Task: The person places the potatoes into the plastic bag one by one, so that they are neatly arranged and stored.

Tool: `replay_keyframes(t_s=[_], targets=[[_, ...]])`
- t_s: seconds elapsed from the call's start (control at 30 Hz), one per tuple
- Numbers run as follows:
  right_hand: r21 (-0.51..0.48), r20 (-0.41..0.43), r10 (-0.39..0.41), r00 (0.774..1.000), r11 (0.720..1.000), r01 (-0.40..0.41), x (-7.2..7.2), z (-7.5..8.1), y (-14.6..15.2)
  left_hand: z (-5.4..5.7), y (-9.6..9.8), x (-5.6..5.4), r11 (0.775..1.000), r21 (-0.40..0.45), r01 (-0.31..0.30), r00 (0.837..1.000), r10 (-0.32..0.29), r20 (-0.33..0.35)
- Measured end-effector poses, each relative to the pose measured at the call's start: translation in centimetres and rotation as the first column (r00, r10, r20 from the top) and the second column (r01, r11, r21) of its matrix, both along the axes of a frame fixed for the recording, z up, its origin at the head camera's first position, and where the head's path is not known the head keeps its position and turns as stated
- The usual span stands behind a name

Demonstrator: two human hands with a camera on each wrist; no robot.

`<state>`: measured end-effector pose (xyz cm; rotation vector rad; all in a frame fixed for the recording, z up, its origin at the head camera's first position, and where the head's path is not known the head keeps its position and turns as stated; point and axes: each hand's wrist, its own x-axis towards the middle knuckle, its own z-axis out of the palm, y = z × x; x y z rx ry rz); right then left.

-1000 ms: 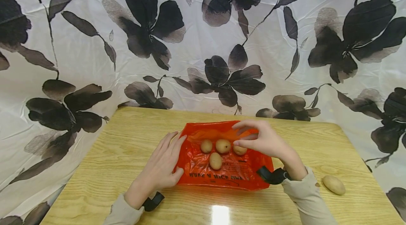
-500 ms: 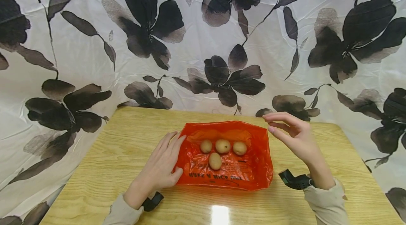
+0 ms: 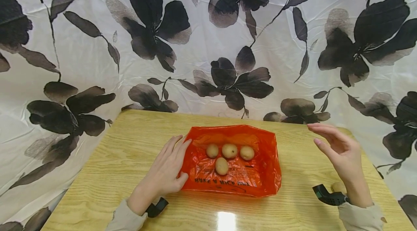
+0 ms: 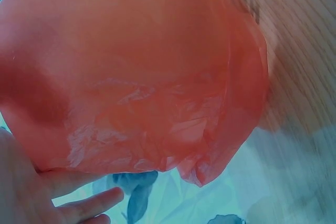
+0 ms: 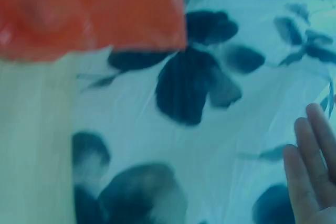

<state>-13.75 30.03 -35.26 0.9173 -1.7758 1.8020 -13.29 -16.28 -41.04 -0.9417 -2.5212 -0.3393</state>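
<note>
A red plastic bag [image 3: 260, 176] lies spread with its top open in the middle of the table. Several potatoes are inside: three in a row, the middle one [image 3: 229, 151] among them, and one [image 3: 222, 166] nearer the front. My left hand [image 3: 166, 167] rests along the bag's left edge, fingers straight; the left wrist view has the bag's side [image 4: 142, 87] beside those fingers [image 4: 94, 203]. My right hand [image 3: 346, 156] is in the air right of the bag, holding nothing, its fingers loosely bent. Partly hidden behind that wrist, another potato [image 3: 338, 187] lies on the table.
The wooden table [image 3: 123, 151] ends at the back against a white floral cloth [image 3: 195, 50]. A black wrist camera [image 3: 329, 195] sits on the right wrist and a second camera [image 3: 158, 207] on the left.
My right hand has left the potato at the right end of the row and moved right, over toward the lone potato. The left hand has stayed at the bag's edge.
</note>
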Motion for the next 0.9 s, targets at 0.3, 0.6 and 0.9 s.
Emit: replay_keyframes(t_s=[0.3, 0.6, 0.9], targets=[[0.024, 0.02, 0.002, 1.0, 1.0, -0.002, 1.2, -1.9, 4.3, -0.1, -0.1, 0.0, 1.0, 0.0, 0.002, 1.0, -0.002, -0.005], [0.253, 0.092, -0.141, 0.986, 0.961, 0.114, 3.0, -3.3, 7.8, 0.1, 0.1, 0.1, 1.0, -0.014, -0.003, 1.0, 0.004, 0.017], [0.661, -0.014, -0.446, 0.895, 0.667, 0.343, 4.6, -5.7, 10.4, -0.2, 0.1, 0.0, 1.0, -0.012, 0.004, 1.0, -0.004, -0.005]])
